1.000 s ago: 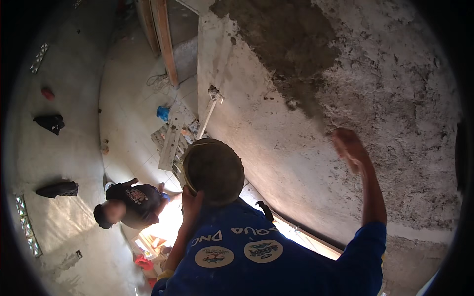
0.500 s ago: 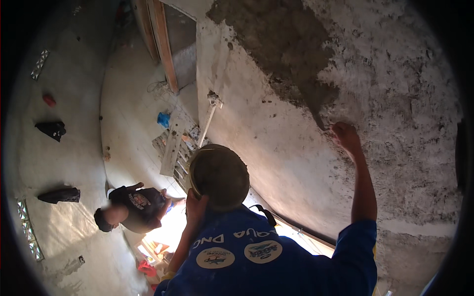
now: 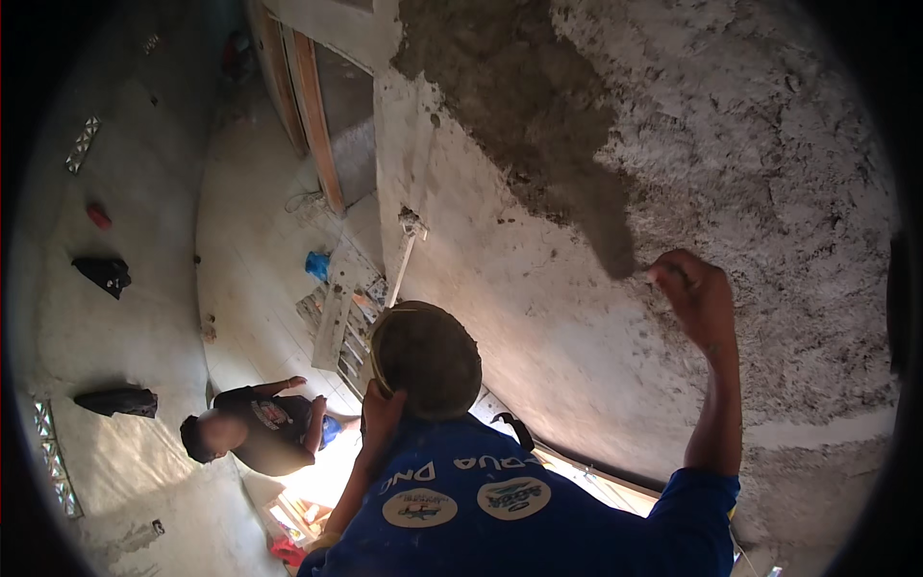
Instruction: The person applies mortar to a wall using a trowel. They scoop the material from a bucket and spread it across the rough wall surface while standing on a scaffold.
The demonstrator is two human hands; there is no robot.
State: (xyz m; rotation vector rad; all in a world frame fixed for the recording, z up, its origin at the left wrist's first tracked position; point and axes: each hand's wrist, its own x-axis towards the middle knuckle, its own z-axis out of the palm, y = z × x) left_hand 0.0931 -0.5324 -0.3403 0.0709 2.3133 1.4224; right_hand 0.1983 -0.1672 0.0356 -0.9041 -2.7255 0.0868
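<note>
My left hand grips the rim of a round bowl held against my chest. Dark grey mortar fills the bowl. On the right, my raised right hand is closed around the handle of a trowel, its handle mostly hidden by the fingers. The trowel's mortar-coloured blade lies against the wall, at the lower tip of a patch of wet dark mortar. Rough, pale, stained wall surrounds that patch.
Another person in a dark shirt is at the left. Near the middle are wooden boards, a blue plastic bag and a pale stick by the wall. A wooden door frame is at the top.
My right hand and the trowel have moved slightly lower, with the wrist now more bent. The bowl sits a little lower in view. The other person's arms have shifted.
</note>
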